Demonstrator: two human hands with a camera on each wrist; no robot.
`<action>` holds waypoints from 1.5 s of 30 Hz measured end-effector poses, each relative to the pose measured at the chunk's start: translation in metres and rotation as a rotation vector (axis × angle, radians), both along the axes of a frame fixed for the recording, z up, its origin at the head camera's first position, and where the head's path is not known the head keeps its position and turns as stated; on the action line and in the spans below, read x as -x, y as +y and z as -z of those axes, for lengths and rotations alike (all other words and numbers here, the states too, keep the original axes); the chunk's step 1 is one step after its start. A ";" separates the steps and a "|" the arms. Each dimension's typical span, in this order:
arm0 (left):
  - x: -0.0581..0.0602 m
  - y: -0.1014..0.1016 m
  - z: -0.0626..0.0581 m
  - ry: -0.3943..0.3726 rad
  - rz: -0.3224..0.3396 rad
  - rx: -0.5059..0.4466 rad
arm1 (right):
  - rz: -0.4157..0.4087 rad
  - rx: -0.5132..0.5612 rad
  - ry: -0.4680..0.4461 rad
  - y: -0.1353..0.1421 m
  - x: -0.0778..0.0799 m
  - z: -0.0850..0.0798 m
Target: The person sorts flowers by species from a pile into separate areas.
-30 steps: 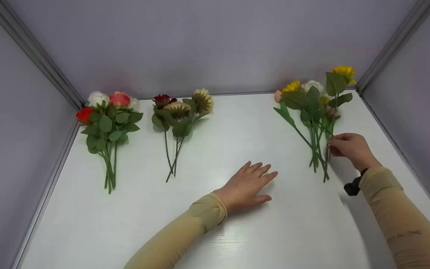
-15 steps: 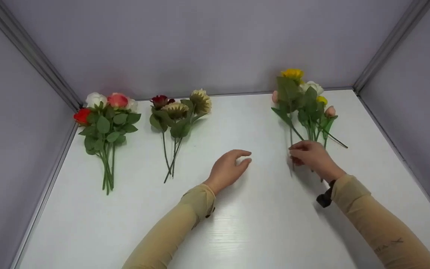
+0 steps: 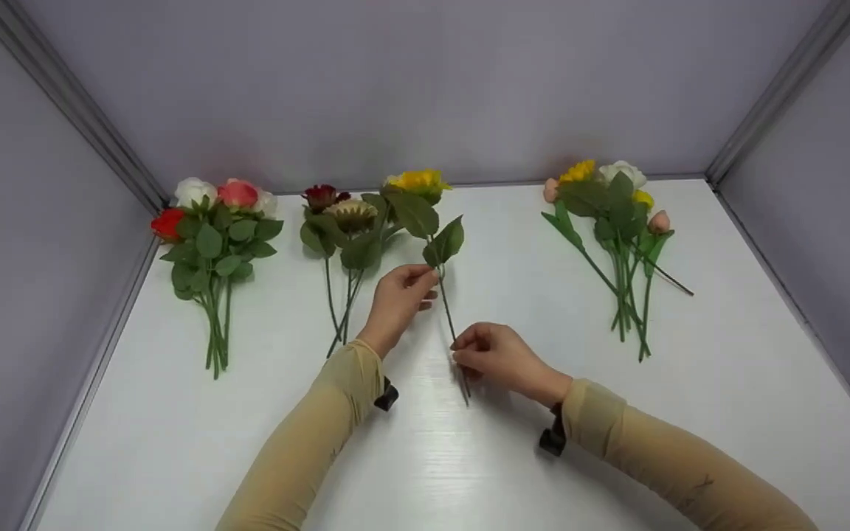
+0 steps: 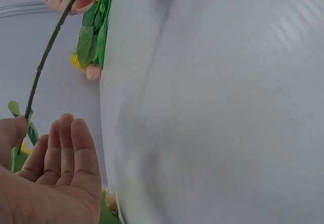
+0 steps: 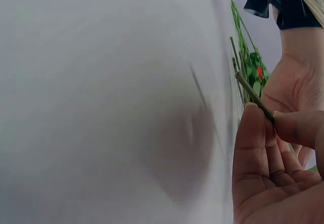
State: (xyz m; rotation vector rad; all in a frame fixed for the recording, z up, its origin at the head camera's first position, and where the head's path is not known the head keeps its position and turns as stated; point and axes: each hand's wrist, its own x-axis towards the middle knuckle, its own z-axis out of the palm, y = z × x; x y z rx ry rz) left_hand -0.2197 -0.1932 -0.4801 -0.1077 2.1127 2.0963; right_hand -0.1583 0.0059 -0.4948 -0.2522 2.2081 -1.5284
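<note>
- The yellow flower (image 3: 446, 243) is held near the middle of the white table (image 3: 440, 472), its head pointing to the far edge, its stem slanting towards the person.
- The right hand (image 3: 502, 361) pinches the lower stem between thumb and fingers, the cut end sticking out beyond them.
- The left hand (image 3: 395, 302) is at the stem just below the lower leaf, fingers extended and apart from the thumb; whether it touches the stem, I cannot tell.
- In the head view, the yellow head overlaps one cream bloom of the middle group (image 3: 360, 251), dark red and cream flowers just to the left.
- The left hand and left sleeve (image 3: 307, 442) stand between the held stem and that group's stems.
- To the right, a broad stretch of tabletop runs to the right-hand bunch (image 3: 620, 210), white, yellow and peach, with one stem jutting rightward.
- Further left, the rose bunch (image 3: 218, 251) sits near the left wall (image 3: 34, 265).
- The back wall (image 3: 425, 88) bounds the far edge behind all the blooms; the right wall (image 3: 823, 184) closes that side.
</note>
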 end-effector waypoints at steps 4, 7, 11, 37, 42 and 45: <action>-0.002 -0.007 -0.002 -0.025 -0.026 -0.039 | -0.010 0.012 0.020 -0.015 -0.004 0.000; -0.004 -0.009 -0.004 -0.046 -0.028 -0.064 | -0.015 0.026 0.019 -0.021 -0.006 0.001; -0.005 -0.010 -0.004 -0.056 -0.030 -0.075 | -0.019 0.049 0.008 -0.026 -0.007 0.004; -0.012 -0.015 -0.002 -0.049 0.001 -0.066 | -0.011 0.333 -0.252 -0.035 -0.021 0.015; -0.014 -0.015 -0.002 -0.056 0.029 -0.024 | 0.004 0.327 -0.247 -0.036 -0.020 0.014; -0.015 -0.015 -0.003 -0.058 0.046 -0.003 | 0.010 0.332 -0.249 -0.036 -0.020 0.014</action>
